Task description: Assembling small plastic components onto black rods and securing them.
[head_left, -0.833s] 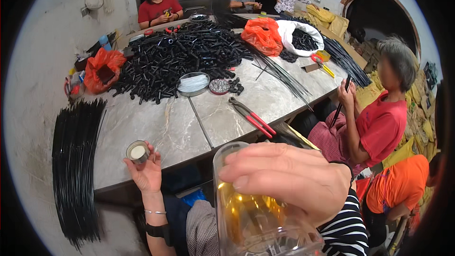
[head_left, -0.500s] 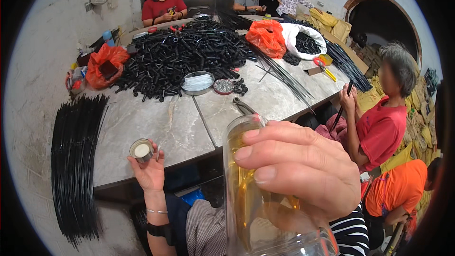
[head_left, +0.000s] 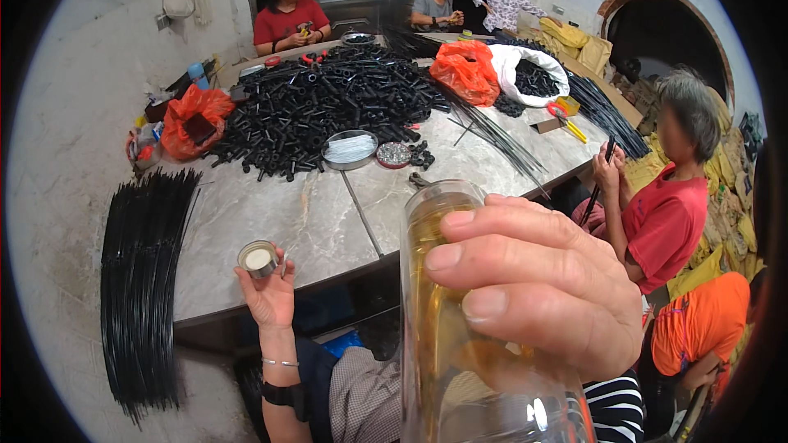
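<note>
Close in front of the camera, my right hand (head_left: 550,279) wraps round a clear glass bottle (head_left: 427,336). The bottle is tilted, with amber liquid inside, and its lower end reaches past the bottom of the picture. My left hand (head_left: 269,291) is raised near the table's front edge and grips a round metal lid (head_left: 258,258) between thumb and fingers, its pale inner side turned up. Beyond the bottle, pliers (head_left: 419,180) lie mostly hidden on the table.
Black tubular parts (head_left: 328,107) heap over the marble-patterned table (head_left: 246,205). A bundle of thin black rods (head_left: 144,287) hangs over its left edge. Round dishes (head_left: 350,150), orange bags (head_left: 466,70) and a white sack (head_left: 538,74) stand there. A co-worker in red (head_left: 665,213) sits at right; others are around.
The view has shifted slightly, so the table, lid and bottle appear a little farther right. Both hands keep their holds.
</note>
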Motion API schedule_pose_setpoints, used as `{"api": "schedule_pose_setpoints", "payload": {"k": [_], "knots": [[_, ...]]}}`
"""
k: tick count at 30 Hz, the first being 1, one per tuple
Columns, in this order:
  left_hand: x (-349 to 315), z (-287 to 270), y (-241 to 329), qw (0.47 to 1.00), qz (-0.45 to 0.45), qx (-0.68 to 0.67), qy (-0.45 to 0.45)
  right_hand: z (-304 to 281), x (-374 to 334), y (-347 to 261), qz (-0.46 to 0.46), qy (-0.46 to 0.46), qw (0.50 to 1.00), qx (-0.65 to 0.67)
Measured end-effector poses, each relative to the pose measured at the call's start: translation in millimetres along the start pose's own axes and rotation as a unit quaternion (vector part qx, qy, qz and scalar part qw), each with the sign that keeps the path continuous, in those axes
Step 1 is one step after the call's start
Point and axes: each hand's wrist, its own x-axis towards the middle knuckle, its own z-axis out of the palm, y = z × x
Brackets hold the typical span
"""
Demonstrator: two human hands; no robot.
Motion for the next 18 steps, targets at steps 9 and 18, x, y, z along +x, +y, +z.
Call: {"api": "schedule_pose_setpoints", "payload": {"k": [9, 18], "knots": [[2, -1, -2, 1.000, 0.000, 0.005, -0.002, -5, 3, -7, -0.039, 0.038, 0.997, -0.055], [1, 0, -2, 1.000, 0.002, 0.009, -0.007, -5, 7, -13, -0.030, 0.025, 0.998, -0.056]]}}
